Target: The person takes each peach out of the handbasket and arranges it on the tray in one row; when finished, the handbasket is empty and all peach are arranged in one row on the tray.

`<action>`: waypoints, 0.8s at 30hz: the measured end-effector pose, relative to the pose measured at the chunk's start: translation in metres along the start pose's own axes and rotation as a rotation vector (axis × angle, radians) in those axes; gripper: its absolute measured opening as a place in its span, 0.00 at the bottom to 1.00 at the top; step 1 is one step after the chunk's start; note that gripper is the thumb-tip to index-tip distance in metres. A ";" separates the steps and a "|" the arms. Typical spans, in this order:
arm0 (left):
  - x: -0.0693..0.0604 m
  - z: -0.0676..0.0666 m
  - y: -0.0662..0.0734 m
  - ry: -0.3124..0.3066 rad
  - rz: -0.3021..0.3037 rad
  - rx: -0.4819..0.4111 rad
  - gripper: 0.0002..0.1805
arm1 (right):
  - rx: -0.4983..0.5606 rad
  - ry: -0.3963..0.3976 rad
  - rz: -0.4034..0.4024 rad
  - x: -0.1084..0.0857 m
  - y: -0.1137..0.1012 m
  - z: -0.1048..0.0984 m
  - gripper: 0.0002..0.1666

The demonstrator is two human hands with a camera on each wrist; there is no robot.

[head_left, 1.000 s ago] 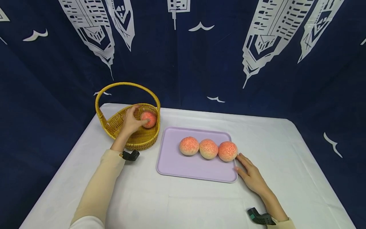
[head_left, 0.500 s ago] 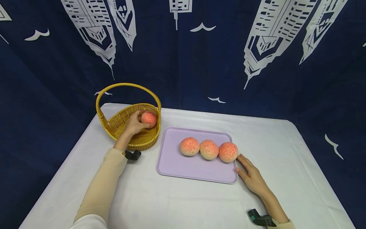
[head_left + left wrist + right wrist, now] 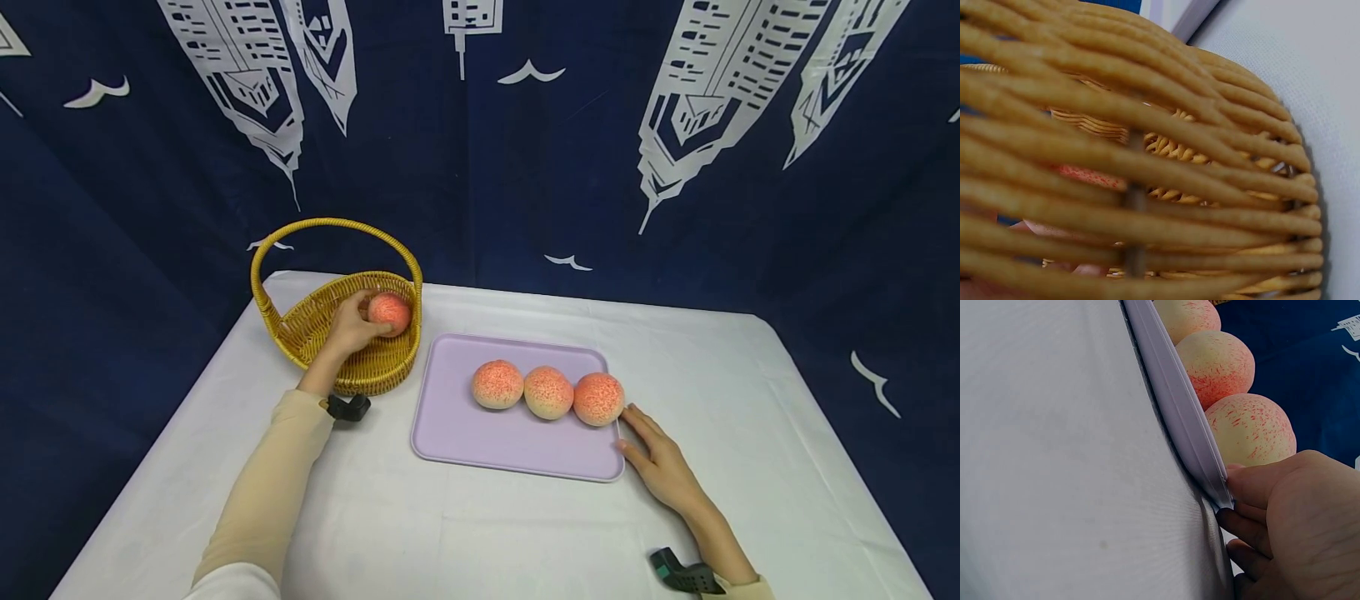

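Note:
My left hand [image 3: 351, 327] reaches inside a yellow woven basket [image 3: 378, 382] with a tall looped handle. Its thumb and fingers grip a peach [image 3: 389, 313] at the basket's right side. The left wrist view looks through the basket's weave [image 3: 1097, 150], which mostly hides the hand and the reddish peach [image 3: 1088, 176]. At the right end of a lilac tray [image 3: 480, 437], my right hand [image 3: 663, 471] rests with fingers extended, touching the rim. Three more peaches [image 3: 548, 392] sit in a row on the tray, the rightmost peach [image 3: 1252, 428] close to my right fingers.
A white cloth [image 3: 525, 542] covers the table. Behind it hangs a dark blue curtain [image 3: 510, 167] printed with white buildings and birds. The basket stands at the back left, a little apart from the tray.
My left hand has moved slightly right, and its spread fingers have closed round the peach in the basket. The right hand and the tray have stayed in place.

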State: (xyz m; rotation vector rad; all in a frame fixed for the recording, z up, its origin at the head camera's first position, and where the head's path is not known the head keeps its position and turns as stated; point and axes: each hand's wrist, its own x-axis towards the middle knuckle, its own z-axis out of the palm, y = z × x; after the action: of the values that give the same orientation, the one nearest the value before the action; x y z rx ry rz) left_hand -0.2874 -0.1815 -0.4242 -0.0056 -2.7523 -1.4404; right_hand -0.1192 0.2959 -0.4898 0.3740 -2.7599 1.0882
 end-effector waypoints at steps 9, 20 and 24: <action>-0.012 -0.008 0.012 0.047 0.007 -0.054 0.39 | -0.006 0.001 0.007 -0.001 0.000 0.000 0.31; -0.056 -0.010 0.042 0.056 0.143 -0.056 0.41 | -0.007 -0.001 0.002 0.000 -0.001 0.000 0.31; -0.073 -0.002 0.053 0.043 0.225 -0.082 0.40 | -0.017 -0.005 0.013 0.000 0.000 0.000 0.31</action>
State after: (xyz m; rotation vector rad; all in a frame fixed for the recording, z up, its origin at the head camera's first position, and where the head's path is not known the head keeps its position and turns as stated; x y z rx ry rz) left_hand -0.2133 -0.1526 -0.3820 -0.2736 -2.5591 -1.4712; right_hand -0.1190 0.2959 -0.4893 0.3582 -2.7780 1.0676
